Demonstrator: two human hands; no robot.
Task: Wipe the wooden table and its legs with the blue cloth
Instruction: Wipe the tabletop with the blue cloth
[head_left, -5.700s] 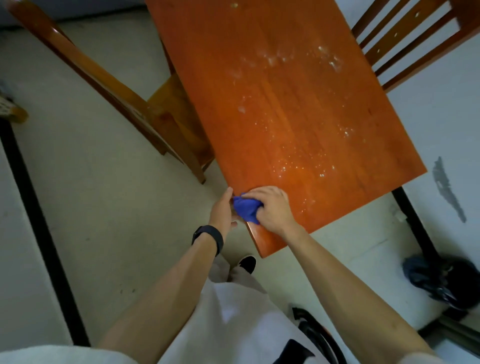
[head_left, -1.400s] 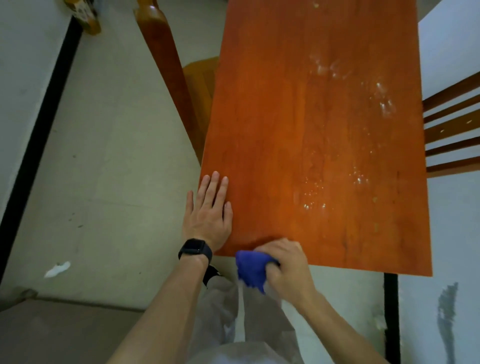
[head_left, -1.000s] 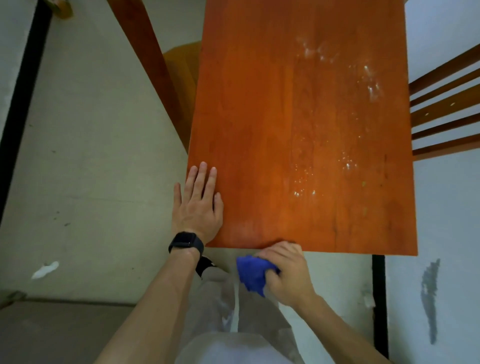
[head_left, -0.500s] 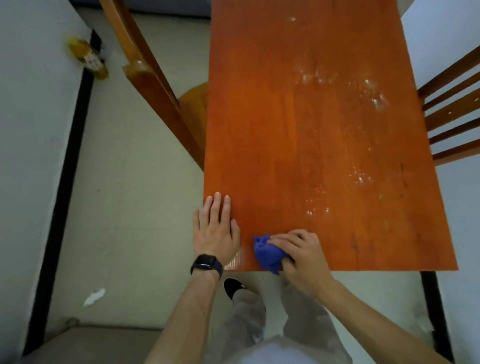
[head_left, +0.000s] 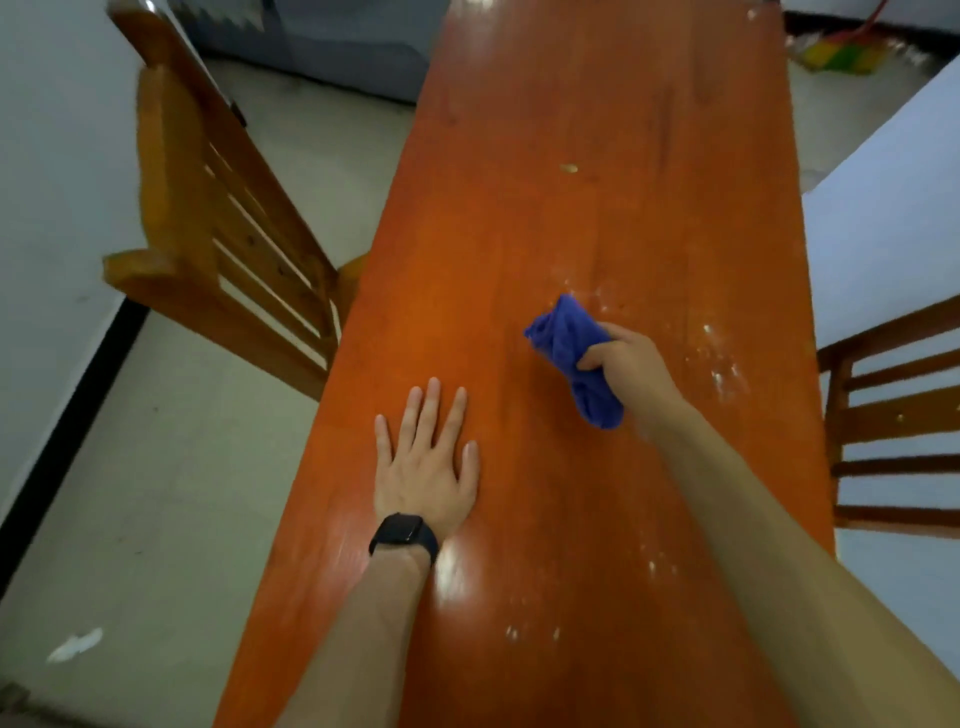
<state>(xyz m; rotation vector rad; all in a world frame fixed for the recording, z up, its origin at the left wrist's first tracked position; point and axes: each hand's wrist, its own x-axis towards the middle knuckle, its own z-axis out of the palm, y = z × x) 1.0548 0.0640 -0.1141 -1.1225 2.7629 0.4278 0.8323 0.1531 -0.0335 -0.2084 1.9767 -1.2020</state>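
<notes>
The long orange-brown wooden table (head_left: 597, 156) fills the middle of the view, its legs hidden beneath the top. My right hand (head_left: 631, 364) grips the bunched blue cloth (head_left: 571, 353) on the tabletop, right of centre, beside white dusty specks (head_left: 722, 364). My left hand (head_left: 426, 462) lies flat on the table near its left edge, fingers straight and spread, a black watch on the wrist.
A wooden slat-back chair (head_left: 223, 249) stands tight against the table's left side. Another chair (head_left: 893, 415) is at the right edge, by a white wall. A small pale crumb (head_left: 569, 168) lies farther up the table. A colourful broom head (head_left: 841, 54) lies on the floor far right.
My right hand has carried the cloth from the near edge up onto the tabletop, toward the white specks. My view has moved forward over the table. The left hand stays flat on the wood.
</notes>
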